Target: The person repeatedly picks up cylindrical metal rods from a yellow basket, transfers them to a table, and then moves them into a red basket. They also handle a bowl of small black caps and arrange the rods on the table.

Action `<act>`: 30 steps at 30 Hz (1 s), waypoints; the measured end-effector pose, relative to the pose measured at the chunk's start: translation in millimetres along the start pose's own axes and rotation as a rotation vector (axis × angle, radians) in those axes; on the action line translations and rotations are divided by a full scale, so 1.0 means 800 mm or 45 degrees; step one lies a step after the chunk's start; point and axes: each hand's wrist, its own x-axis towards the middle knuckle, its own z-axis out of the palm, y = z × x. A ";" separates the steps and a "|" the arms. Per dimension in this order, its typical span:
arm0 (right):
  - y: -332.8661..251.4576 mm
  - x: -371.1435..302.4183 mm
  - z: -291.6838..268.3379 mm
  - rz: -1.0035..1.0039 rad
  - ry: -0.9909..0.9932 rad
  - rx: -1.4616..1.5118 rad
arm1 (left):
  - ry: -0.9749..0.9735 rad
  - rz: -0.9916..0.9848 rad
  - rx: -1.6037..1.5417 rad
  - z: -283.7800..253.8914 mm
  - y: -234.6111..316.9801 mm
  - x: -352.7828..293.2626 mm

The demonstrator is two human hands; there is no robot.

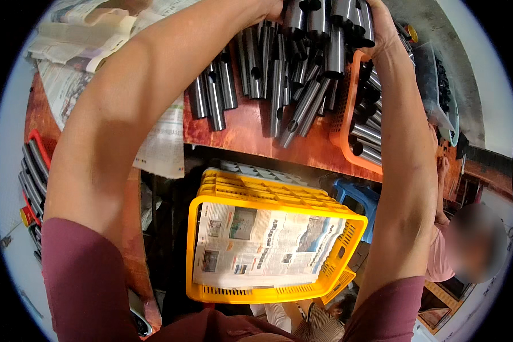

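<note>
Both my arms reach to the far side of the table. Between my left hand and my right hand is a bundle of short, shiny dark metal tubes, gripped from its two sides. The picture's upper edge cuts off part of the bundle and most of my left hand's fingers. Under and in front of it, a loose heap of similar tubes lies on the reddish table; some show notches or holes. Close by my right forearm, an orange plastic basket holds more tubes.
Below the table edge stands a yellow crate lined with newspaper. A blue stool is behind it. More newspaper covers the table's left part. A clear bin of dark pieces stands at right. Another person is at the right.
</note>
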 end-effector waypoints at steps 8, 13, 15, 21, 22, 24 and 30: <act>0.024 0.082 -0.057 -0.056 0.036 -0.141 | 0.143 0.157 0.308 -0.023 -0.017 0.080; 0.027 0.104 -0.077 -0.024 0.087 -0.221 | 0.239 0.230 0.520 -0.023 -0.026 0.105; 0.030 0.108 -0.081 -0.020 0.104 -0.265 | 0.270 0.256 0.581 -0.024 -0.028 0.110; 0.030 0.105 -0.089 0.016 0.153 -0.245 | 0.324 0.306 0.722 -0.019 -0.034 0.123; 0.029 0.099 -0.083 0.032 0.188 -0.369 | 0.333 0.312 0.738 -0.020 -0.035 0.125; 0.024 0.083 -0.065 0.061 0.256 -0.615 | 0.351 0.327 0.774 -0.021 -0.037 0.128; 0.013 0.071 -0.057 0.133 0.471 -1.381 | 0.380 0.364 0.860 -0.015 -0.039 0.138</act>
